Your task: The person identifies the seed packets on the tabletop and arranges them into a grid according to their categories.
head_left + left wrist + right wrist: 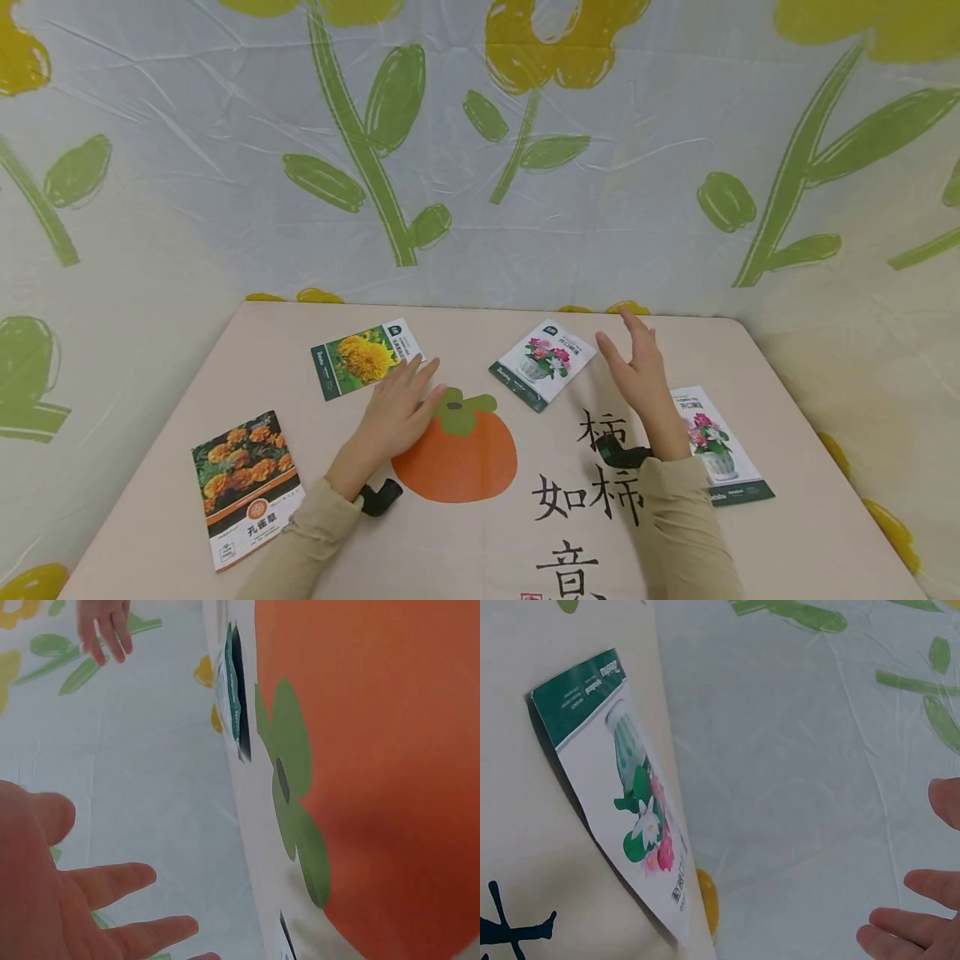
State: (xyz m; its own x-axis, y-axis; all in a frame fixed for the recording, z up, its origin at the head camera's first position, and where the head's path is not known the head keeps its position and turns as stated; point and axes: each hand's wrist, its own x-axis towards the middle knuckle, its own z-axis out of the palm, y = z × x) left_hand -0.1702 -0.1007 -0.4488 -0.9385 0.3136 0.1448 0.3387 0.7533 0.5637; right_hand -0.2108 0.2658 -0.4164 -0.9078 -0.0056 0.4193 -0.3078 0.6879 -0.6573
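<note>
find left hand [397,408] and right hand [643,379] with fingers loosely extended, gripping nothing; see open room between yellow-flower packet [360,360] and pink-flower packet [542,365], near far edge of table [450,550].

Four packets [367,360] lie on one worktop [461,340]. There are two hands [399,406], two sleeves [315,529], two black wrist pieces [384,497], one printed persimmon [457,467] and four black characters [622,492].
</note>
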